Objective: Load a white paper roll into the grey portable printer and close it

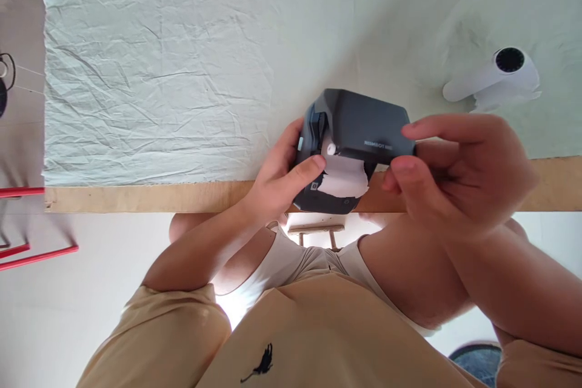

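A dark grey label printer with NIIMBOT lettering is held over the table's front edge, its lid partly raised. White paper with a torn edge sticks out from under the lid, and a small white roller end shows beside it. My left hand is wrapped around the printer's left side, thumb near the paper. With thumb and fingers, my right hand pinches the right end of the lid.
A white paper roll with a dark round end and a torn loose edge lies at the right on the green-grey cloth. The table's wooden edge runs in front of me. Red metal bars are at the left, below table height.
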Motion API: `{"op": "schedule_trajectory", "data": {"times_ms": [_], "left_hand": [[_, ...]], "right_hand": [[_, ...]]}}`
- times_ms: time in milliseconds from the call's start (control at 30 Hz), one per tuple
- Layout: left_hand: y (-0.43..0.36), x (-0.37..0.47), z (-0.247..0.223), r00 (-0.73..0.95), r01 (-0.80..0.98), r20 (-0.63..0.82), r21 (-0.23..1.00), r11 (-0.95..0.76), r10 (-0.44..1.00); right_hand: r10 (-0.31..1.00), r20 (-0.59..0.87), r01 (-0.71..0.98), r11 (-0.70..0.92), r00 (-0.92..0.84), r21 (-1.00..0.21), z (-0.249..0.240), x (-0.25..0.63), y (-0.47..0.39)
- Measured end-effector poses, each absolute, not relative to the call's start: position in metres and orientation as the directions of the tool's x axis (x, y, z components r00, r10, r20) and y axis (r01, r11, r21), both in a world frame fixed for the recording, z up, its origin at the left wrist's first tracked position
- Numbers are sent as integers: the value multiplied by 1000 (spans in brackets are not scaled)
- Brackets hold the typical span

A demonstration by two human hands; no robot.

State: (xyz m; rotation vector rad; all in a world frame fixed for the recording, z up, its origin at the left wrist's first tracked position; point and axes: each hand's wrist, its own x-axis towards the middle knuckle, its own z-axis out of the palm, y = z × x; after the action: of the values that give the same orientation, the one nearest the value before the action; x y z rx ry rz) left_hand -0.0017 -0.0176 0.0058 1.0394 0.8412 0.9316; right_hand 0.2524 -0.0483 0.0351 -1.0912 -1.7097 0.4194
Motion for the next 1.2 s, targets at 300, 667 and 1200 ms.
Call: {"op": "schedule_trajectory", "data": {"times_ms": [300, 667, 1200], "left_hand": [[-18, -6, -2, 438, -217, -41, 965, 150, 898], [-20, -12, -4, 533, -171, -14, 978, 123, 846], [-21, -7, -6, 360, -219, -85, 960, 173, 929]], "right_hand": [[795, 602, 492, 495, 76, -716, 40, 249, -39], [833, 440, 846, 471, -334, -250, 59, 252, -49], [978, 208, 308, 196, 6, -931, 55, 282, -37]]}}
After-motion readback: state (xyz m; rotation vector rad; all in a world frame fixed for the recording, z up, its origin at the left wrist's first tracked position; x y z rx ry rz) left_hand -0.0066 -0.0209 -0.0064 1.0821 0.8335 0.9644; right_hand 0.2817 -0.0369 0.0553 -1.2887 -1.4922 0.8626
